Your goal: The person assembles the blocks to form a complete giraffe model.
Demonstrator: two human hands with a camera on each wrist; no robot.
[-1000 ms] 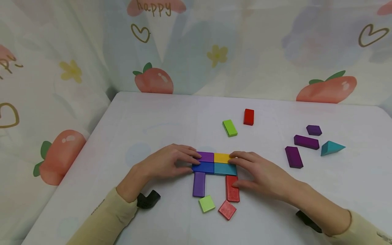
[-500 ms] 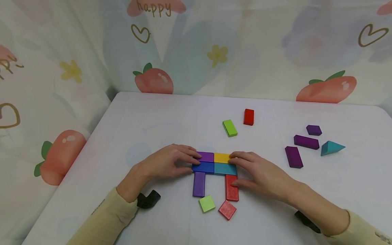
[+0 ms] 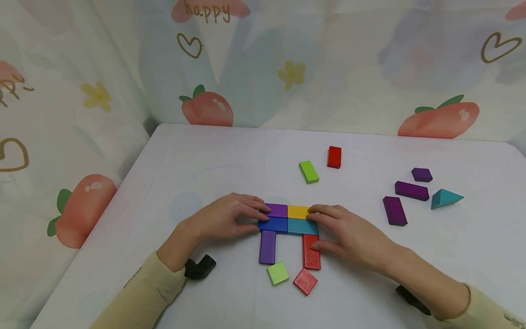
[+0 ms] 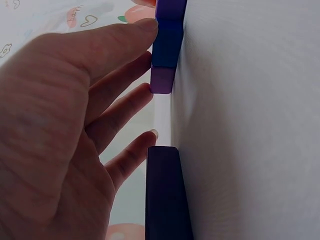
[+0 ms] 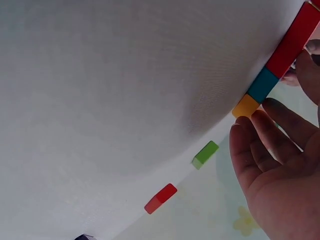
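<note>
In the head view, flat blocks lie edge to edge: purple [image 3: 278, 210] and yellow [image 3: 297, 212] behind, blue [image 3: 274, 225] and teal [image 3: 302, 226] in front. Two legs extend toward me from this group, a purple block [image 3: 267, 247] and a red block [image 3: 311, 256]. My left hand [image 3: 232, 217] has its fingertips at the left ends of the purple and blue blocks, thumb by the blue one's corner. My right hand [image 3: 351, 233] touches the yellow block's right end with its fingertips, while its thumb rests at the red leg. Both hands' fingers are loosely extended.
A light green square [image 3: 278, 273] and a red square [image 3: 305, 281] lie below the legs. Farther back are a green block [image 3: 308, 172] and a red one [image 3: 334, 157]. Several dark purple blocks [image 3: 395, 211] and a teal triangular block [image 3: 445, 199] lie right. A patterned cloth hangs behind.
The red leg block has shifted slightly left and away from me, up against the teal block, with my right thumb at it. My left hand has stayed in place.
</note>
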